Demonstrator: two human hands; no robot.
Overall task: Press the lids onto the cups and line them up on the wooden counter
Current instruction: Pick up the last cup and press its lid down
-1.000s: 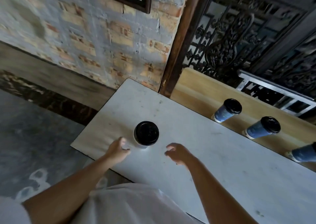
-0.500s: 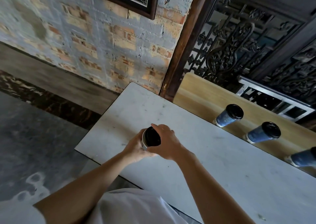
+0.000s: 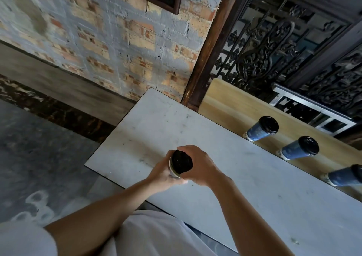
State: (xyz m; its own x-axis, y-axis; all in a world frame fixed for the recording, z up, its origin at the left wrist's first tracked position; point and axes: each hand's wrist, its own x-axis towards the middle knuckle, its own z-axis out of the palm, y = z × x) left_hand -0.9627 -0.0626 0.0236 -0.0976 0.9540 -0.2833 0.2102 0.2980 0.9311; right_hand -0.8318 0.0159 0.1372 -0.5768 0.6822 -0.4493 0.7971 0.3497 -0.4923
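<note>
Black lid (image 3: 181,161): on the cup (image 3: 172,170), above the white table (image 3: 254,187), near its left end.
Left hand (image 3: 162,174): fingers wrapped round the cup wall, steadying it.
Right hand (image 3: 199,165): fingers curled over the lid rim.
Technique: press evenly all round the rim, cup upright; check the seal.
Wooden counter (image 3: 225,103): three lidded cups (image 3: 298,148) in a row; free space to their left.

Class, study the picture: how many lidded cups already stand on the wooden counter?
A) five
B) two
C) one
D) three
D: three cups stand in a row on the counter, while the left hand and right hand hold a fourth cup at the white table.
</note>
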